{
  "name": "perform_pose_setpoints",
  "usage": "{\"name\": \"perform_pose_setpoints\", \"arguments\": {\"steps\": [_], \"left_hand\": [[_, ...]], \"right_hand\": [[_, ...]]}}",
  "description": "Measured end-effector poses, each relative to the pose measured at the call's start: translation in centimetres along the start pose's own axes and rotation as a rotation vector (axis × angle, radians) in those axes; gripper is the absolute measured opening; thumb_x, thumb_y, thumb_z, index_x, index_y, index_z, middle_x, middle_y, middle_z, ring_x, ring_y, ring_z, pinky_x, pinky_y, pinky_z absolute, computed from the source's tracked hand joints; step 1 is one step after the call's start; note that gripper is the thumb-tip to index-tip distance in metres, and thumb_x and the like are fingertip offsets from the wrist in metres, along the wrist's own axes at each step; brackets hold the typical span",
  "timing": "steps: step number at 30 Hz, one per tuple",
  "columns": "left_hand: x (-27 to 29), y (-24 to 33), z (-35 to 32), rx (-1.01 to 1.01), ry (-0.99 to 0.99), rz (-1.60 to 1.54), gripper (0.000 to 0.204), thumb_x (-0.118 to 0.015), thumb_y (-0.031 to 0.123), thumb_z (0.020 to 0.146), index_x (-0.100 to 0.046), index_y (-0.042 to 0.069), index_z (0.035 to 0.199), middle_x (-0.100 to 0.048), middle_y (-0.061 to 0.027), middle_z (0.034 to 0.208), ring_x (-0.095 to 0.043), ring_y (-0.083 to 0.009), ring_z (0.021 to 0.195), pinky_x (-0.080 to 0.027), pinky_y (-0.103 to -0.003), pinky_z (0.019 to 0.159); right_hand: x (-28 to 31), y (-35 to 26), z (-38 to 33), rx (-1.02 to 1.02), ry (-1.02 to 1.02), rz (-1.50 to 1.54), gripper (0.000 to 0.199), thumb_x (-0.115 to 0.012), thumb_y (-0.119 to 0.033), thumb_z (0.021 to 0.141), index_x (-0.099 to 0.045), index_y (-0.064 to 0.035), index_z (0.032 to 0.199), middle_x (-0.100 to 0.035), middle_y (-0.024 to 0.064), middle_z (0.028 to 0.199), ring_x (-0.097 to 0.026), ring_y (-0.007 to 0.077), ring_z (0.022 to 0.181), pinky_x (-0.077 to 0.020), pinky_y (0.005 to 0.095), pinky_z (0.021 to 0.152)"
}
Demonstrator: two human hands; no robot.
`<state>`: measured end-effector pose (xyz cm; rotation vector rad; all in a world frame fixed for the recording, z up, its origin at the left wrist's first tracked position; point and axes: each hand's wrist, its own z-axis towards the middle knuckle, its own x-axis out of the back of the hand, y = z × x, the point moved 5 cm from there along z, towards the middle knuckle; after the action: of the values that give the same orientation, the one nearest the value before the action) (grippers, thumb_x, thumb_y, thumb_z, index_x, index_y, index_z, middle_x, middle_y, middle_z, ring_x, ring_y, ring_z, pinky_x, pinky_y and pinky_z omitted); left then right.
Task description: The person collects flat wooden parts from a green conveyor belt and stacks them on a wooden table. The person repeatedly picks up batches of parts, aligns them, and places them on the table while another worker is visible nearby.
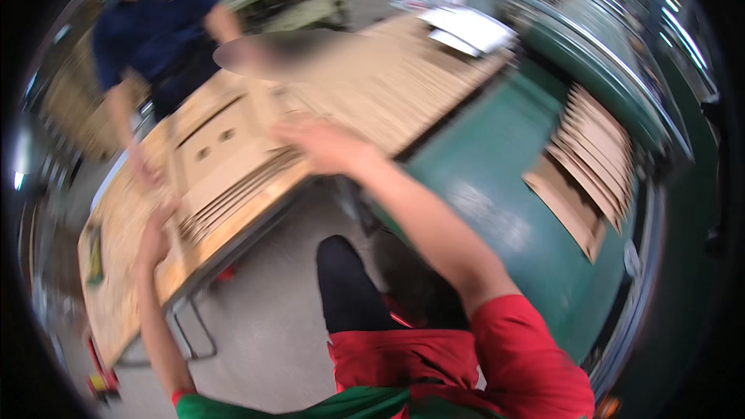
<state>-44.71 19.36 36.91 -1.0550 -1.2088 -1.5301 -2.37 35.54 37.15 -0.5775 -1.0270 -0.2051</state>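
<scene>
1. Cardboard blanks (233,163), flat and brown with cut slots, lay in a fanned stack on the table (116,326), which ran from lower left toward the upper right.
2. The left hand (155,225) rested on the near edge of the stack, fingers laid flat over the sheets; whether it gripped one could not be told through the blur.
3. The right hand (326,143) reached over the far side of the same stack, fingers spread and open, touching or just above the top sheet.
4. A co-worker in a dark blue shirt (155,15) stood across the table, one hand (143,171) down on the cardboard.
5. To the right stood a green machine (497,178) with more cardboard pieces (594,159) fanned on its sloping face.
6. White papers (469,29) lay at the table's far end.
</scene>
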Motion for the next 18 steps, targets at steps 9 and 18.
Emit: {"name": "perform_pose_setpoints", "arguments": {"steps": [9, 18], "left_hand": [[3.7, 2.4, 2.7, 0.233, -0.137, 0.101, 0.074, -0.033, -0.016, 0.081, -0.057, -0.003, 0.15, -0.063, -0.0281, 0.145, -0.055, -0.0358, 0.143, -0.037, -0.04, 0.122], [-4.1, 35.6, 6.1, -0.378, 0.284, -0.644, 0.046, -0.044, -0.005, 0.097, -0.064, -0.006, 0.138, -0.068, -0.0194, 0.14, -0.062, -0.0301, 0.135, -0.046, -0.041, 0.115]], "right_hand": [[7.3, -0.5, -27.4, -0.188, 0.563, -0.221, 0.048, -0.072, -0.004, 0.083, -0.067, -0.006, 0.131, -0.066, 0.0137, 0.14, -0.06, 0.0337, 0.134, -0.0482, 0.0489, 0.112], [18.2, 2.1, -55.1, -1.015, 0.199, -0.968, 0.078, -0.08, -0.02, 0.079, -0.053, -0.0079, 0.151, -0.047, 0.0138, 0.159, -0.041, 0.0351, 0.149, -0.0339, 0.0542, 0.122]]}}
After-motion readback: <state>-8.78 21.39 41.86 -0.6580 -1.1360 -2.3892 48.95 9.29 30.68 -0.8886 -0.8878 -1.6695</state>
